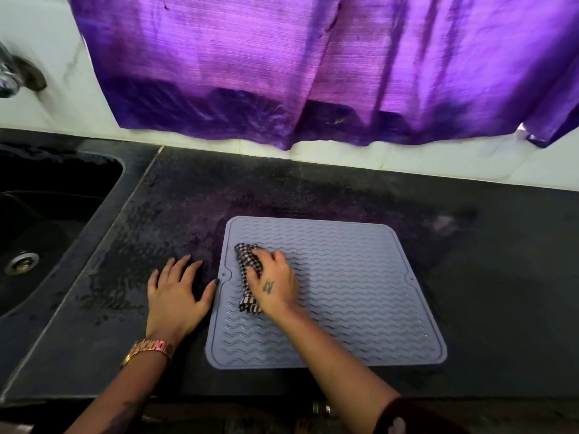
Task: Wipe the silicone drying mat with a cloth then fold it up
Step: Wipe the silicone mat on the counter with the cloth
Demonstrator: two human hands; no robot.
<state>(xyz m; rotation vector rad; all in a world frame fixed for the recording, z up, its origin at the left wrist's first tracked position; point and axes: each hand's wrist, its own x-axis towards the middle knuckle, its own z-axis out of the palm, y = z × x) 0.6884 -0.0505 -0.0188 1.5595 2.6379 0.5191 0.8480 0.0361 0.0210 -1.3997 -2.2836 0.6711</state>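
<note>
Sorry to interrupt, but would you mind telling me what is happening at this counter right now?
A person is wiping a grey, wavy-ribbed silicone drying mat that lies flat on a dark stone counter. The right hand holds a bunched black-and-white checked cloth against the mat's left part. The left hand, fingers spread, rests flat on the counter beside the mat's left edge, thumb tip at that edge. The mat is not yet folded. A black sink sits to the left.
</note>
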